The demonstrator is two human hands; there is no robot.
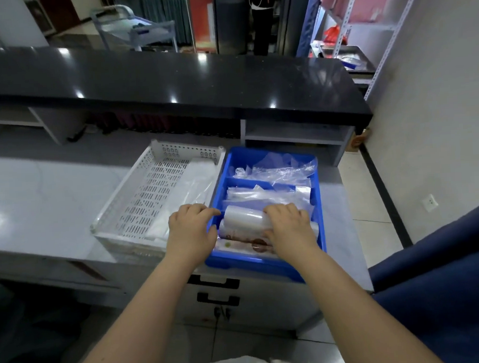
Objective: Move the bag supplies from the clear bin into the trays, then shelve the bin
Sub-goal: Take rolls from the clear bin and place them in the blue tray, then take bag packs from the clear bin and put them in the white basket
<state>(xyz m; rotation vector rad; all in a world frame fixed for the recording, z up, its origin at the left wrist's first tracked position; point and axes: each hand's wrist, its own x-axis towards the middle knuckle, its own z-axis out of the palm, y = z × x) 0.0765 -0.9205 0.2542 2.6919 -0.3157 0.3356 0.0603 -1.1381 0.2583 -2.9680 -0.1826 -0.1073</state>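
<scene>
Head view. The right hand [289,224] lay on top of a roll of clear bags [244,218], its fingers curled over the roll's right half and holding it. The left hand [189,229] sat at the left wall of the blue tray [264,259] with its fingers bent over the rim. Whether it gripped the wall or the roll's end could not be told.

The roll lay crosswise in the blue tray's front compartment, on a flat printed pack [247,243]. The middle compartment held flat clear bags [261,194], and the rear one held loose crumpled plastic [282,169]. A white perforated tray [150,197] stood just beside the blue one, to its left on the bench [39,197], with clear sheets [196,180] along its right side.

The hands hid both ends of the roll, and the pack's print was too blurred to read.
</scene>
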